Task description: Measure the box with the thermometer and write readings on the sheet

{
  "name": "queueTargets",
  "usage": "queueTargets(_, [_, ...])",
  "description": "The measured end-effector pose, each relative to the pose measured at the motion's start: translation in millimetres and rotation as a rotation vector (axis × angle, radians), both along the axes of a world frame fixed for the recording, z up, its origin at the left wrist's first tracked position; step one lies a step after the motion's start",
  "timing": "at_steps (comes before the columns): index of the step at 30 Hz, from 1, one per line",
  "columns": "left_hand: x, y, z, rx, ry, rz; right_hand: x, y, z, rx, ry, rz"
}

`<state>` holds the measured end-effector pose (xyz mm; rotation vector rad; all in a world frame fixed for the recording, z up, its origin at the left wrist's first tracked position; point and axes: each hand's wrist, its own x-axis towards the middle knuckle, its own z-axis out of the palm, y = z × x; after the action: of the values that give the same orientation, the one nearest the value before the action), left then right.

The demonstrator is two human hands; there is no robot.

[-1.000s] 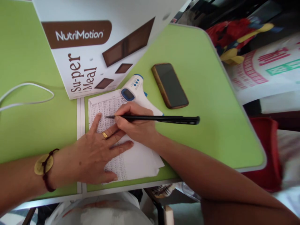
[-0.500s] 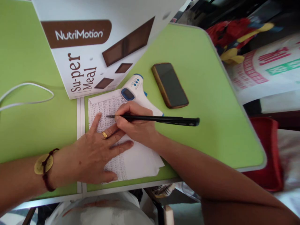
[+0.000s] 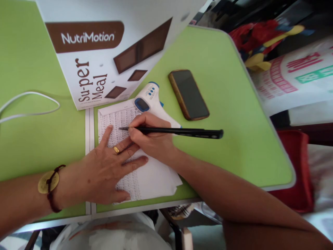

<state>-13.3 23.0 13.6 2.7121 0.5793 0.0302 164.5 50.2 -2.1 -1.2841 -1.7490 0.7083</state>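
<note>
My right hand is closed around a black pen, its tip pointing left onto a white sheet of paper. Rows of small dark handwriting cover the sheet's left part, while its right part is blank. My left hand lies flat on the paper with fingers spread, a gold ring on one of them. Its fingertips reach close to my right hand. Just beyond the right hand, a white and blue infrared thermometer lies on the paper's upper edge, its handle partly hidden by that hand.
A smartphone in a brown case lies on the green table. A large white NutriMotion box stands behind the paper. At left is a white cable. Beyond the table's right edge are a red container and a printed white bag.
My right hand and the pen have shifted very slightly to the right along the sheet. My left hand stays in place on the paper.
</note>
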Motion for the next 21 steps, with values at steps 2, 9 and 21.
queueTargets(2, [-0.3, -0.3, 0.4, -0.006, 0.009, 0.001, -0.2, 0.0, 0.3, 0.007, -0.004, 0.002])
queueTargets(9, [0.1, -2.0, -0.3, 0.004, -0.005, 0.008, 0.3, 0.4, 0.2, -0.005, -0.012, -0.005])
queueTargets(21, [0.6, -1.4, -0.6, -0.004, 0.008, 0.005, 0.3, 0.5, -1.4, 0.015, 0.055, -0.026])
